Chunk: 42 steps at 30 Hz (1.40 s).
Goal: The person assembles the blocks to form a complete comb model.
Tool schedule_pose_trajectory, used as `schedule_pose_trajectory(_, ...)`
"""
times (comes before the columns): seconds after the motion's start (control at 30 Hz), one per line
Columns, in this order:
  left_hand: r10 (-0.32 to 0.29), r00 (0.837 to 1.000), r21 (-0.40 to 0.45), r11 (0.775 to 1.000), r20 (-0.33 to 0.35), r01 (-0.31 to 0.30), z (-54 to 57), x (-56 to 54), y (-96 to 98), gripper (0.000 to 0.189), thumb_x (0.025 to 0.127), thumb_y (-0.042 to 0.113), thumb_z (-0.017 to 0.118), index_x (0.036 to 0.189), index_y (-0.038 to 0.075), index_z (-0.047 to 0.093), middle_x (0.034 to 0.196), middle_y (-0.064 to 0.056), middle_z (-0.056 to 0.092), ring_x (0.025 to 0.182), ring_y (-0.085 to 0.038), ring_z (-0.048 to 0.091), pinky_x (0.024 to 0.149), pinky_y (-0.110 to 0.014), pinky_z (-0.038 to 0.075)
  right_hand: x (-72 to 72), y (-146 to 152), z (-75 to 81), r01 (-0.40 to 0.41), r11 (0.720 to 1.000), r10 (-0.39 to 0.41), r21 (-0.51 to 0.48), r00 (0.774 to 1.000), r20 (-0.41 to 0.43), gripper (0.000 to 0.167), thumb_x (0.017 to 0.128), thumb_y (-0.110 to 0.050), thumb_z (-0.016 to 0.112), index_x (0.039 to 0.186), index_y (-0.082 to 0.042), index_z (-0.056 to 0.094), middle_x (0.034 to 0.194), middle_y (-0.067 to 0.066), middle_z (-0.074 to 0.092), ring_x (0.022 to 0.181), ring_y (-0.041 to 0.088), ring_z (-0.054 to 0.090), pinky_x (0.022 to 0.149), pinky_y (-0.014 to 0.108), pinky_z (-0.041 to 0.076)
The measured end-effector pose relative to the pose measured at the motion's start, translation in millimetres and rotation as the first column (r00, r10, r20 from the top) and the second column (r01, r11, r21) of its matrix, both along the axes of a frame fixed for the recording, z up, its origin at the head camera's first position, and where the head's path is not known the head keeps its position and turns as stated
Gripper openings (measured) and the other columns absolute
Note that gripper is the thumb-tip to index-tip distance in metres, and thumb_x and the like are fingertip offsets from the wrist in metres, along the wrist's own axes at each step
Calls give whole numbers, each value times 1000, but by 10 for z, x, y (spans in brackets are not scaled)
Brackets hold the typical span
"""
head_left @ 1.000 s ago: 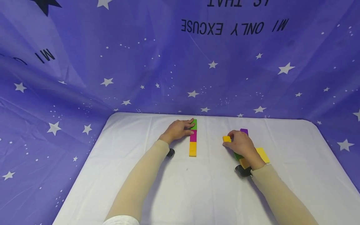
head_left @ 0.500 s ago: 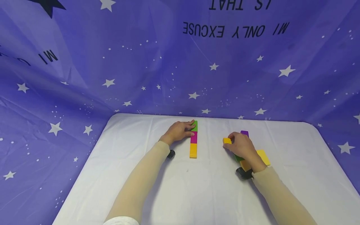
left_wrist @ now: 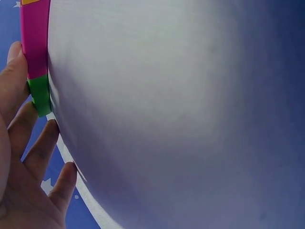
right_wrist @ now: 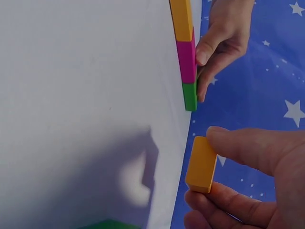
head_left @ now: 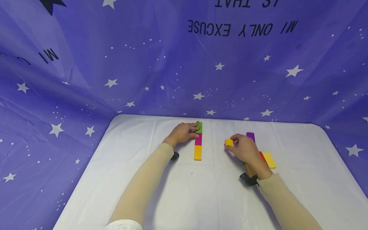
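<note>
Three blocks stand end to end in a line on the white table: a green block (head_left: 200, 127) at the far end, a magenta block (head_left: 198, 139) in the middle and an orange-yellow block (head_left: 197, 152) nearest me. My left hand (head_left: 181, 133) rests along the line's left side, thumb at the magenta block and fingertips at the green one, its other fingers spread in the left wrist view. To the right, my right hand (head_left: 245, 147) pinches a small orange-yellow block (right_wrist: 201, 163) between thumb and fingers. Its shadow falls on the cloth in the right wrist view.
Beneath and beside my right hand lie a purple block (head_left: 250, 136), a red block (head_left: 263, 157), a flat yellow block (head_left: 269, 159) and an orange block (head_left: 250, 170). A green block (right_wrist: 112, 224) is partly hidden. A purple starry curtain (head_left: 161, 64) borders the table.
My right hand has shifted slightly left with the orange-yellow block, and a red block now shows beside its wrist. The left hand and the three lined-up blocks have stayed put.
</note>
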<state>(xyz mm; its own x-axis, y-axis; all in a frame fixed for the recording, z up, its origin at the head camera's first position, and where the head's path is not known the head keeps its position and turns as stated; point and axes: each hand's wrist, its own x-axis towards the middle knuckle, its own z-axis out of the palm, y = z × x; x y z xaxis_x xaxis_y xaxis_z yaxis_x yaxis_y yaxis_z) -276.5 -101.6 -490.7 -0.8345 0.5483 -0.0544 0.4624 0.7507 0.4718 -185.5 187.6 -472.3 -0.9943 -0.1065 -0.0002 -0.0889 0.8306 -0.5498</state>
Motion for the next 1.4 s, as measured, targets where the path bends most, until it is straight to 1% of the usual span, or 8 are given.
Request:
schedule_pose_trajectory(0.2,-2,1000,-4,1000,-1,2,11,-16,7,52,93,38,71,141,21,58,155,8,43,143,-21,42,119,-35,31,51,-62,31,5,1000,-6,-25,1000,-28,47,86,-33,79,117,0,69,102,17,70,93,32,62,79,46,53)
schedule_pose_trajectory(0.43,4,1000,-3,1000,3,-4,0,-34,8,52,94,40,70,141,22,57,155,9,43,143,-20,41,119,-35,30,114,-147,87,0,999,-3,-49,998,-64,44,85,-31,80,115,-1,70,104,18,70,96,34,62,77,46,52)
schedule_pose_trajectory(0.7,13,1000,-10,1000,5,-13,-12,-19,14,52,93,40,71,141,23,57,154,10,44,143,-20,41,119,-35,30,189,-255,76,-20,998,14,-61,995,-97,43,83,-32,81,113,-3,72,102,14,71,96,34,64,77,45,53)
schedule_pose_trajectory(0.93,14,1000,-1,1000,4,-14,-16,-5,19,52,93,39,71,141,22,58,154,9,44,143,-19,41,119,-35,30,264,-375,60,-36,997,28,-69,994,-103,43,83,-34,81,113,-4,72,102,11,72,94,31,64,78,45,54)
schedule_pose_trajectory(1.17,4,1000,-3,1000,-4,-4,-27,-13,13,53,93,41,70,141,22,58,154,9,44,142,-20,42,118,-36,31,335,-489,52,-45,996,35,-76,991,-130,41,81,-32,83,111,-4,73,99,8,72,92,27,64,79,44,53)
schedule_pose_trajectory(1.4,17,1000,-10,1000,10,-17,5,3,12,53,94,41,69,142,23,57,155,9,43,143,-20,41,119,-38,30,419,-615,72,-62,996,55,-62,993,-106,42,81,-34,84,110,-6,74,101,8,72,94,27,64,80,44,55)
